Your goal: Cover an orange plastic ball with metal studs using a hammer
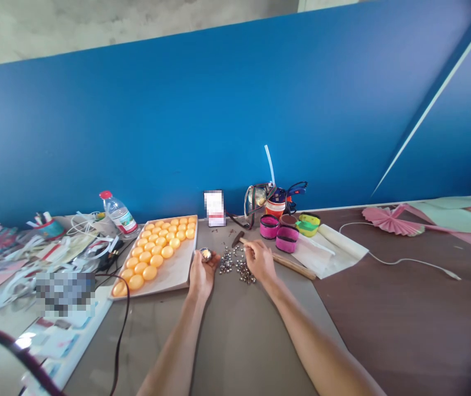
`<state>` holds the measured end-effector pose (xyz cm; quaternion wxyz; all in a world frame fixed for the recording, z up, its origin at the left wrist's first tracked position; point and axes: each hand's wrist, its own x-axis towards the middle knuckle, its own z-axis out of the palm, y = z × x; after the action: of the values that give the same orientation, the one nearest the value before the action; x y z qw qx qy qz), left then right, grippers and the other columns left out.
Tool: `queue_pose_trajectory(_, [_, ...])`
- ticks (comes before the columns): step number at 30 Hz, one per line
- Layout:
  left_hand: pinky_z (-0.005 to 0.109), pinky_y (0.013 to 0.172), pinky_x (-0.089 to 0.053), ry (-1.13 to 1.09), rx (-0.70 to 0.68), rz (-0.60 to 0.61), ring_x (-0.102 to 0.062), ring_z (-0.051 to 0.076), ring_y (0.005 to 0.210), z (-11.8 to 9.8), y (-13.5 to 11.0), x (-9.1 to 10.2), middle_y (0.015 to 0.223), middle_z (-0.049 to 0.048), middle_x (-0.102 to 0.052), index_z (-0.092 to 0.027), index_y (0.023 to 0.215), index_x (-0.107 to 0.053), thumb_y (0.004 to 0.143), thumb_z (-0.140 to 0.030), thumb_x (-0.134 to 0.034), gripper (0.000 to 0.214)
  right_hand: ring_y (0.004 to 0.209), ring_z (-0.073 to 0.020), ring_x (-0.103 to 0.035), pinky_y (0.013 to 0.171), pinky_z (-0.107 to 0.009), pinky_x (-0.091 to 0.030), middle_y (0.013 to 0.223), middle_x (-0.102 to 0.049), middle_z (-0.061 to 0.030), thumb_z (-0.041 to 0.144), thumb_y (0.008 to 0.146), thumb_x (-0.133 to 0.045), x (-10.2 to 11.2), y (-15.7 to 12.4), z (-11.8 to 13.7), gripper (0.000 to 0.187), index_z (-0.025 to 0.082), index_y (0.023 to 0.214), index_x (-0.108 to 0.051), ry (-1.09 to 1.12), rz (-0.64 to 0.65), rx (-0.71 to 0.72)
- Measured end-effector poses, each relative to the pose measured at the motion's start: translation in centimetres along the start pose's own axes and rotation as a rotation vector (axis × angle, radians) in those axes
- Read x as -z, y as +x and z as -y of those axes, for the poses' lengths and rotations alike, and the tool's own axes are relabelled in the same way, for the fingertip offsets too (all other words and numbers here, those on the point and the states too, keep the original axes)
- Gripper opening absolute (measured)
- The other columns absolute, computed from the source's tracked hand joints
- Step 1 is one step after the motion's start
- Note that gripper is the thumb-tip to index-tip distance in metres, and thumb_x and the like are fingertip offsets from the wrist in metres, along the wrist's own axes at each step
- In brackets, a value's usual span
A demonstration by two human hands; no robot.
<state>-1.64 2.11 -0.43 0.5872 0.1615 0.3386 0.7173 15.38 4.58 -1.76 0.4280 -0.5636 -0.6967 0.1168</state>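
Silvery ball (206, 254) is resting right of the tray (181, 269), left hand (202, 275) cupping it, steadiness probably helping; farther right, the right hand (260, 261) is pinching narrowly beside metal pieces (226, 263), holding what, I cannot tell.

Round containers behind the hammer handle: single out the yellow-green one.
The yellow-green container is the rightmost of the group; its colour sets it apart from the two pink containers to its left.
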Motion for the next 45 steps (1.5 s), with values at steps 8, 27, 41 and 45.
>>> queue_pose_trajectory(8, [0.026, 0.058, -0.048, 0.044, 0.018, 0.016, -0.060, 0.014, 0.053, 0.1, -0.1, 0.3, 0.068, 0.0059, -0.066, -0.015, 0.080, -0.056, 0.079, -0.045, -0.055, 0.030, 0.100, -0.0237, -0.044, 0.082, -0.035, -0.029, 0.101, -0.060, -0.0061, 0.040, 0.075, -0.060, -0.2, -1.2, 2.1, 0.030, 0.025, 0.101, -0.062, -0.289, 0.352, 0.184])
queue_pose_trajectory(27, [0.026, 0.054, -0.045, 0.118, 0.048, 0.094, -0.059, 0.014, 0.053, 0.3, -0.8, -0.1, 0.067, 0.0032, -0.064, -0.016, 0.087, -0.056, 0.076, -0.048, -0.059, 0.034, 0.083, -0.0145, -0.054, 0.085, -0.032, -0.019, 0.081, -0.067, -0.0008, 0.017, 0.082, -0.048, -0.8, -1.0, 1.5, 0.015, 0.020, 0.079, -0.062, -0.066, 0.029, 0.130])
queue_pose_trajectory(41, [0.025, 0.051, -0.044, 0.133, 0.062, 0.139, -0.058, 0.014, 0.051, 0.4, -1.2, -0.5, 0.067, 0.0038, -0.064, -0.015, 0.087, -0.057, 0.075, -0.045, -0.060, 0.033, 0.088, -0.0156, -0.057, 0.087, -0.033, -0.022, 0.086, -0.067, -0.0020, 0.012, 0.080, -0.044, -1.2, -1.1, 1.8, 0.022, 0.021, 0.083, -0.064, 0.063, 0.101, 0.113])
queue_pose_trajectory(45, [0.026, 0.054, -0.044, 0.126, 0.073, 0.142, -0.058, 0.014, 0.051, 0.4, -1.2, -0.5, 0.067, 0.0036, -0.064, -0.015, 0.086, -0.057, 0.074, -0.045, -0.061, 0.033, 0.093, -0.0171, -0.056, 0.089, -0.034, -0.025, 0.092, -0.067, -0.0030, 0.013, 0.081, -0.043, -1.2, -0.9, 1.8, 0.025, 0.022, 0.089, -0.065, 0.137, 0.104, 0.082])
